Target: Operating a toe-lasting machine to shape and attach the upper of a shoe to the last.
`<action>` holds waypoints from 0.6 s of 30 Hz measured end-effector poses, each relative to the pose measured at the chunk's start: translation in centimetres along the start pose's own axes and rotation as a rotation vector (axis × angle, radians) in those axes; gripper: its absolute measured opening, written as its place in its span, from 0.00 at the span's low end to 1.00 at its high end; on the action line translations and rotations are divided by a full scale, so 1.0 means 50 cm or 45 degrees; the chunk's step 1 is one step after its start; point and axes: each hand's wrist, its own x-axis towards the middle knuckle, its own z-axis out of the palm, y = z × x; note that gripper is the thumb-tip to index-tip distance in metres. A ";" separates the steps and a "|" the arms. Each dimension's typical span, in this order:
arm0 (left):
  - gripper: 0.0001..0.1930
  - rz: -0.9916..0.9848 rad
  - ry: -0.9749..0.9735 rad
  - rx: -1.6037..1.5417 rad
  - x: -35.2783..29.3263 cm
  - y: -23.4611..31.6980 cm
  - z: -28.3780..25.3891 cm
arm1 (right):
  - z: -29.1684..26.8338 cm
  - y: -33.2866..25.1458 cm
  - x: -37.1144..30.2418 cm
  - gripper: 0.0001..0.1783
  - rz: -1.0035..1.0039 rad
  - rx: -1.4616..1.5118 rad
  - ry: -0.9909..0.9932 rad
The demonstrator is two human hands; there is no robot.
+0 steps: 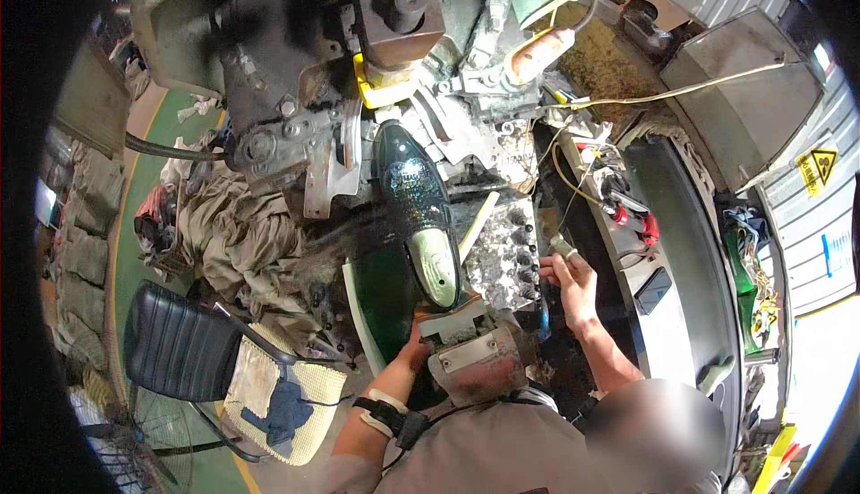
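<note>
In the middle, a shoe-shaped piece (pixel 417 194), glossy black over most of its length and pale green at its near end, lies lengthwise with its narrow tip under the machine head (pixel 400 24). My left hand (pixel 414 346) is beside a worn metal block (pixel 475 360) just below the pale end. Its fingers are mostly hidden, so its grip cannot be told. To the right, my right hand (pixel 571 283) has its fingers drawn together next to a small pale cylindrical thing (pixel 563 245). What sits between the fingertips is unclear.
A pitted metal plate (pixel 506 257) with knobs lies between the shoe piece and my right hand. Farther right, a ledge holds a phone (pixel 654 290) and red-handled tools (pixel 649 228), beside a dark belt (pixel 676 225). A black chair (pixel 184 342) and piled cloth (pixel 237 225) stand left.
</note>
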 end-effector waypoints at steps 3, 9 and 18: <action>0.23 0.041 0.020 0.130 -0.011 0.029 -0.036 | -0.029 -0.001 -0.018 0.16 -0.053 0.126 0.067; 0.26 0.220 0.209 0.606 -0.197 0.156 -0.090 | 0.002 -0.028 -0.020 0.14 -0.208 0.199 0.100; 0.27 0.727 0.970 -0.855 -0.469 0.465 -0.233 | 0.086 -0.178 -0.207 0.29 -1.043 -0.209 -0.902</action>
